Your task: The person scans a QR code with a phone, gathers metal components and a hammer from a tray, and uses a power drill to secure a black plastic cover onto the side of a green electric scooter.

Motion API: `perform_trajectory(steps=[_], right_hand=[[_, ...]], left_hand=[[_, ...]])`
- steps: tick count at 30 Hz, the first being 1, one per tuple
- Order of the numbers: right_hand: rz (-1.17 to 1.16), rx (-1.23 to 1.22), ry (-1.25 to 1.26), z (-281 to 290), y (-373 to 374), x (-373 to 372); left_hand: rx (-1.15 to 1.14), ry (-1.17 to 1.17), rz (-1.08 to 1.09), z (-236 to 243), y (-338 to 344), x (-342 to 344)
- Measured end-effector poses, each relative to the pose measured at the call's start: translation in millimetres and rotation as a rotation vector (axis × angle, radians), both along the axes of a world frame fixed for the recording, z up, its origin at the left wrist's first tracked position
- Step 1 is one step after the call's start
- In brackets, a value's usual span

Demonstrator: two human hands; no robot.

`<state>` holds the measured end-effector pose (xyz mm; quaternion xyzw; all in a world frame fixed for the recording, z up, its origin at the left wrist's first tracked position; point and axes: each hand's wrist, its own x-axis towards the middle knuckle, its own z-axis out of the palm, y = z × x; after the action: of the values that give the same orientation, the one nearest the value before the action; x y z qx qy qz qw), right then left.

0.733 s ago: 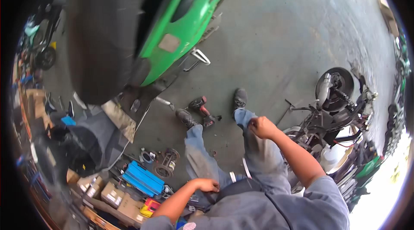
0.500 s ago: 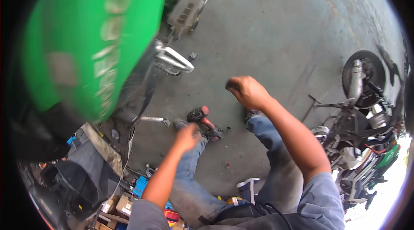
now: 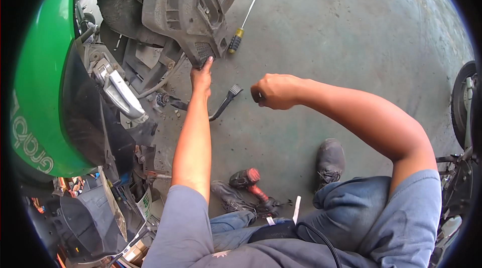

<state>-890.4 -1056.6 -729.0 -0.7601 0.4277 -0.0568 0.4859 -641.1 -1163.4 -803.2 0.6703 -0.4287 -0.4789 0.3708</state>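
Note:
At the far left of the middle, my left hand [image 3: 202, 81] grips the lower tip of a dusty dark plastic motorbike cover [image 3: 186, 12]. Its thumb lies on the cover's face, and the other fingers are partly hidden. My right hand [image 3: 276, 91] is closed in a fist over the floor, and something dark shows at its curled fingers, too little to name. Between the two hands, a bent dark lever with a ridged pedal end [image 3: 233, 90] reaches out low. A screwdriver [image 3: 235, 42] with a yellow and black handle stands tilted beside the cover.
A green panel [image 3: 45, 82] fills the left side, with a silver footrest [image 3: 118, 89] below it. A red and black power tool [image 3: 253, 185] lies by my left shoe [image 3: 231, 197]. Dark plastic parts [image 3: 90, 212] are piled lower left. Another motorbike's wheel [image 3: 459, 102] stands far right.
My left hand has moved forward from near the power tool onto the dark cover. The view has shifted toward the cover and screwdriver. My right hand stays closed.

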Motion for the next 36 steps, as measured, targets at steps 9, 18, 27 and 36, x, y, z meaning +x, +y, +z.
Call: perform_trajectory(steps=[9,18,27,36], right_hand=[[0.101,-0.192,-0.061,-4,-31,22],[-0.298,0.164,-0.045,-63,-75,96],[-1.361,0.368,-1.169,-55,-10,203],[-1.495,0.349,-1.258,-70,-38,171]], left_hand=[[-0.471,-0.209,-0.147,52,93,22],[-0.688,-0.613,-0.241,150,85,48],[-0.425,-0.413,-0.446,153,76,47],[-0.378,-0.173,-0.274,104,116,17]])
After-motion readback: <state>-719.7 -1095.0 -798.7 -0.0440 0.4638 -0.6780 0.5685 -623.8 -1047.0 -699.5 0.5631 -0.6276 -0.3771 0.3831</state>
